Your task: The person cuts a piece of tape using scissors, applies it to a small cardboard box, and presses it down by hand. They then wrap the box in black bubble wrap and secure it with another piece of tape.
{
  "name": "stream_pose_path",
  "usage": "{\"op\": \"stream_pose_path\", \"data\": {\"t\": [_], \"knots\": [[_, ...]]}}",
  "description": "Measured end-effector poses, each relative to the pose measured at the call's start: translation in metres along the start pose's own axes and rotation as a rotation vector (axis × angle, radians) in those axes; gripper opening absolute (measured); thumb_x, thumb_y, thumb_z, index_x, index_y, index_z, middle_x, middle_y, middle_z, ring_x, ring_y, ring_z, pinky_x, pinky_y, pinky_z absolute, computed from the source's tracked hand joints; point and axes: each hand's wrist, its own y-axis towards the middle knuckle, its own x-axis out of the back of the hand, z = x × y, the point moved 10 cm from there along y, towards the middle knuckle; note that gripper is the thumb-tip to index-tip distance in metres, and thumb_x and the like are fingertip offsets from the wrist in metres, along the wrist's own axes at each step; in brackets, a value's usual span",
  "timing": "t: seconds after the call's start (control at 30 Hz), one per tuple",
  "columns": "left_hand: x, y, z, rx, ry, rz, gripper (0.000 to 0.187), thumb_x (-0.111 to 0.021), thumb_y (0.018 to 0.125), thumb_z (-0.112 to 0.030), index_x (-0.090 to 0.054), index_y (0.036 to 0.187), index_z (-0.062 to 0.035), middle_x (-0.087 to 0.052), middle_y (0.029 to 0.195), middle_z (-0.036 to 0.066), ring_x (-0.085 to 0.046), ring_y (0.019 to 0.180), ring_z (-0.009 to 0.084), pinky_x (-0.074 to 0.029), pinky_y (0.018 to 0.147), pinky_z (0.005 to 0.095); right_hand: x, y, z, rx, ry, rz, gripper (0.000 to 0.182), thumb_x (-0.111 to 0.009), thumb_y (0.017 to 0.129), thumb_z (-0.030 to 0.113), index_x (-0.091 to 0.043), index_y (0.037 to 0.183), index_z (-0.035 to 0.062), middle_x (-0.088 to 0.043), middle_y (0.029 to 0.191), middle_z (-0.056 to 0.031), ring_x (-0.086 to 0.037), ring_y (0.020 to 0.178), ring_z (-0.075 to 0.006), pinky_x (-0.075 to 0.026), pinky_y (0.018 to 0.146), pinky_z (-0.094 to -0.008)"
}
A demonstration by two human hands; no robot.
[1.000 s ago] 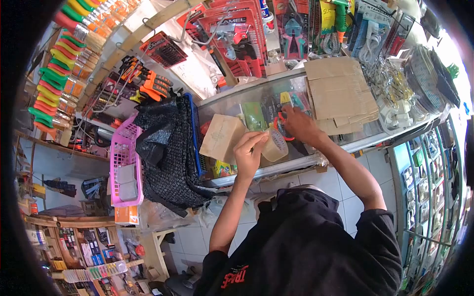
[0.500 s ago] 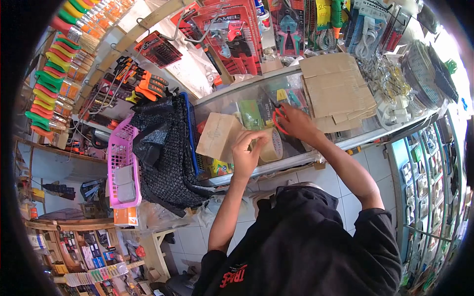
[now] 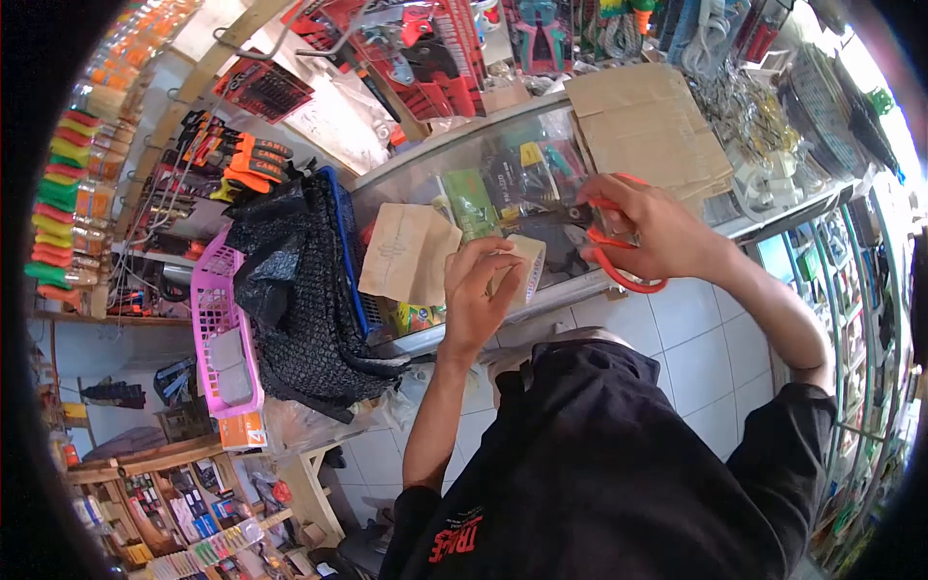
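The glass worktop [image 3: 454, 169] carries a brown paper packet [image 3: 406, 253] at the 9 o'clock side of the left hand [image 3: 478, 295] and flattened cardboard [image 3: 650, 126] at 12 o'clock of the right hand [image 3: 652, 232]. The step in hand appears to be cutting tape: the left hand's fingers are clamped around a roll of tan packing tape [image 3: 520, 271], held upright just above the worktop edge. The right hand's fingers are closed through the red handles of the scissors [image 3: 619, 253], whose dark blades point toward 9 o'clock, near the roll but apart from it. The next move likely calls for bringing the blades to the tape's free end.
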Motion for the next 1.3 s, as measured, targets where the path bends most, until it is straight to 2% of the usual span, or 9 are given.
{"op": "stream_pose_path", "data": {"t": [0.1,0.2,0.43,0.47,0.57,0.67,0.87,0.97,1.3], "knots": [[0.001,0.003,-0.004,-0.032,-0.006,0.024,0.01,-0.082,0.088,-0.009,-0.078,0.097,-0.0067,-0.073,0.112,0.006,-0.07,0.099,0.0246,-0.046,0.086,0.0382,-0.001,-0.018,-0.004,-0.024,-0.054,0.095,0.056,-0.083,0.087,0.036,-0.06,0.128,0.0047,-0.068,0.101,-0.0164,-0.069,0.098,-0.0405,-0.056,0.082,-0.0483],[0.003,0.008,-0.01,-0.027,0.002,0.047,0.011,-0.084,0.086,-0.008,-0.079,0.095,-0.006,-0.073,0.112,0.006,-0.07,0.095,0.0227,-0.047,0.085,0.0375,-0.003,-0.033,-0.001,0.173,-0.12,0.048,0.06,-0.085,0.084,0.039,-0.06,0.126,0.0034,-0.069,0.099,-0.0162,-0.07,0.097,-0.0402,-0.055,0.083,-0.0494],[-0.002,0.009,-0.004,-0.002,-0.092,0.029,0.014,-0.085,0.083,-0.006,-0.082,0.096,-0.0048,-0.071,0.11,0.007,-0.069,0.094,0.0229,-0.049,0.081,0.0357,-0.019,-0.031,-0.005,0.181,-0.224,0.147,0.067,-0.087,0.079,0.047,-0.064,0.126,0.0055,-0.07,0.096,-0.0157,-0.07,0.096,-0.039,-0.055,0.082,-0.0484],[-0.002,0.009,-0.006,0.003,-0.09,0.033,0.014,-0.086,0.083,-0.006,-0.082,0.097,-0.0046,-0.071,0.111,0.007,-0.068,0.094,0.0231,-0.049,0.08,0.0357,-0.02,-0.028,-0.004,0.205,-0.261,0.115,0.067,-0.087,0.077,0.047,-0.065,0.126,0.0064,-0.07,0.091,-0.0162,-0.07,0.092,-0.0394,-0.055,0.081,-0.0486],[0.0,0.012,-0.011,0.004,-0.055,0.042,0.014,-0.085,0.083,-0.006,-0.082,0.097,-0.0044,-0.069,0.111,0.008,-0.066,0.096,0.0233,-0.048,0.079,0.0356,-0.03,-0.016,-0.005,0.136,-0.282,0.285,0.068,-0.088,0.079,0.044,-0.061,0.13,0.0074,-0.068,0.093,-0.0134,-0.07,0.094,-0.0374,-0.055,0.082,-0.0478],[0.003,0.013,-0.014,-0.008,0.006,0.041,0.014,-0.085,0.084,-0.006,-0.083,0.097,-0.0049,-0.068,0.111,0.009,-0.065,0.098,0.023,-0.046,0.079,0.0356,-0.031,-0.007,-0.001,0.336,-0.235,0.156,0.065,-0.087,0.077,0.037,-0.061,0.129,0.0076,-0.07,0.095,-0.0139,-0.07,0.094,-0.0369,-0.054,0.081,-0.0479],[0.011,0.014,-0.017,0.013,0.034,0.034,0.014,-0.086,0.082,-0.007,-0.085,0.096,-0.0064,-0.066,0.108,0.009,-0.063,0.1,0.0241,-0.044,0.081,0.0365,-0.037,0.012,0.009,0.338,-0.368,0.2,0.056,-0.084,0.076,0.029,-0.064,0.124,0.0087,-0.072,0.097,-0.0148,-0.072,0.093,-0.0366,-0.055,0.08,-0.049],[0.012,0.015,-0.022,0.005,0.045,0.038,0.014,-0.086,0.081,-0.007,-0.085,0.095,-0.0068,-0.065,0.109,0.009,-0.062,0.103,0.0255,-0.045,0.085,0.0378,-0.036,0.016,0.011,0.398,-0.311,0.148,0.047,-0.08,0.082,0.036,-0.065,0.117,0.009,-0.072,0.086,-0.0174,-0.072,0.089,-0.041,-0.055,0.075,-0.0529],[0.015,0.017,-0.038,-0.031,0.148,0.022,0.016,-0.087,0.079,-0.007,-0.086,0.094,-0.0085,-0.064,0.113,0.008,-0.059,0.11,0.0268,-0.047,0.093,0.0403,-0.034,0.014,0.014,0.374,-0.255,0.16,0.049,-0.084,0.081,0.035,-0.065,0.117,0.0087,-0.074,0.091,-0.0169,-0.073,0.093,-0.0405,-0.058,0.078,-0.0519]]}}
